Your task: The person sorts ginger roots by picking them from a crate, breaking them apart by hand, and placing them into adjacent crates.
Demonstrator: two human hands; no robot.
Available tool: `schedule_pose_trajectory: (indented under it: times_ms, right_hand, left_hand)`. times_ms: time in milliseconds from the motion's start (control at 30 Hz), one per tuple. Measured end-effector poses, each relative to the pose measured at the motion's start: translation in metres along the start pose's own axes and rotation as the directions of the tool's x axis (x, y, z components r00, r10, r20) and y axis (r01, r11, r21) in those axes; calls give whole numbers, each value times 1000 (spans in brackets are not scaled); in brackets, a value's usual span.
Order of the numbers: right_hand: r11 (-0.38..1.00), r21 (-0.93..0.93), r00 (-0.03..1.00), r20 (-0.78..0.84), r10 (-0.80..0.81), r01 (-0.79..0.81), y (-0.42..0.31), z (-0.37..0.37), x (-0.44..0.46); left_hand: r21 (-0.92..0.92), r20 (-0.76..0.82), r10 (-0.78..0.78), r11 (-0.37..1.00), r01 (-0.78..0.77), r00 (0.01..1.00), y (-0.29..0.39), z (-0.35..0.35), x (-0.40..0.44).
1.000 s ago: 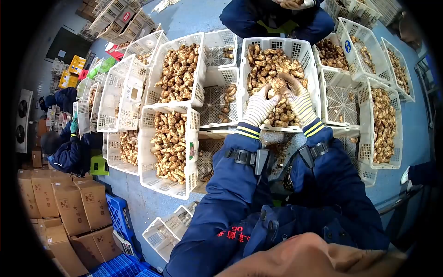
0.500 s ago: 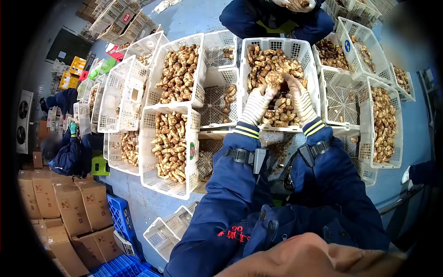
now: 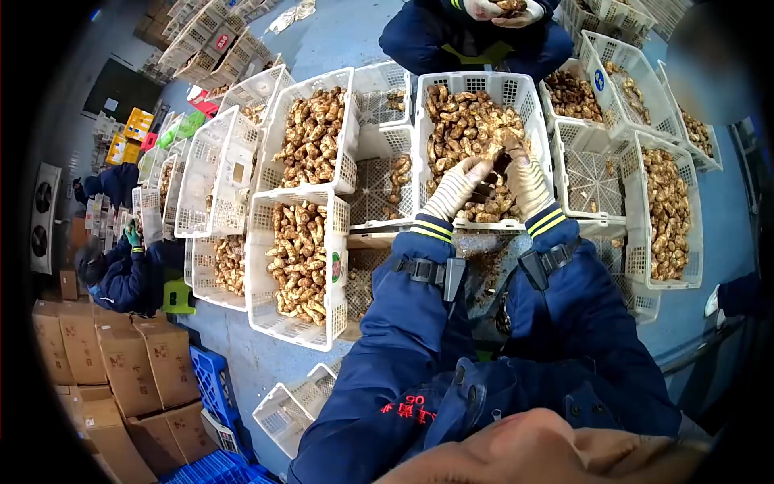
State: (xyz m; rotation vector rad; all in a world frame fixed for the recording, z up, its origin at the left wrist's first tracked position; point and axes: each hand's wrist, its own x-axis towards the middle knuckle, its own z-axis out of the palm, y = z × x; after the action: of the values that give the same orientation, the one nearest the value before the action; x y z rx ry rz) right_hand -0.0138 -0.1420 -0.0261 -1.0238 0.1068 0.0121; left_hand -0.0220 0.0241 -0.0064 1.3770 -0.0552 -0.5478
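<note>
left hand (image 3: 459, 186), right hand (image 3: 526, 182): fingers partly curled, grip unclear; pale mushroom (image 3: 493, 151) beyond left fingertips, beside right; long axis unclear.

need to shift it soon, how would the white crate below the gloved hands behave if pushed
The white crate would probably feel heavy, given the mushrooms piled inside. Its straight, slotted walls suggest it should stay stiff. The loose mushrooms may shift.
</note>
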Motion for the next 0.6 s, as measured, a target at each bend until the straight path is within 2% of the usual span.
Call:
schedule_pose_trajectory:
  times_ms: [33,67,100,133,200,300,367,400,433,533,567,600]
  right_hand:
    - [999,-2,999,-18,43,-43,-6,3,-4]
    - [999,-24,999,-1,39,-39,-8,3,-8]
    - [999,-20,999,20,37,-37,-4,2,-5]
    - [1000,14,999,41,-13,13,0,5,-6]
    - [998,11,996,60,-64,63,9,-1,-2]
    - [987,-113,989,102,-104,116,25,-10,4]
    - [969,-195,983,130,-128,152,33,-16,7]
    - [994,-34,988,103,111,-108,4,4,-11]
    - [926,141,936,70,344,-351,-29,27,-31]
    - [981,34,967,178,181,-190,8,-7,-17]
    - [975,100,954,247,171,-200,6,-10,-20]
    - [989,-132,971,221,92,-64,5,-18,-13]
  left_hand:
    - [257,-84,62,966,-39,994,-6,1,6]
    - [498,-150,144,866,-51,978,-5,4,8]
    - [634,-210,186,773,-11,960,5,13,-1]
    - [617,-172,214,785,-64,962,-5,8,7]
    - [680,-201,322,725,-105,925,-9,12,6]
    - [260,-115,198,952,-163,973,-4,11,5]
    - [152,-81,138,981,-124,987,4,15,0]
    - [96,-62,107,990,-101,992,5,18,-2]
    - [43,-28,141,989,-140,990,3,18,-3]
    - [97,-39,73,993,-69,997,10,20,-7]
    - [74,-32,91,993,-89,995,2,20,-1]
    - [63,-13,-50,997,51,999,3,22,-3]
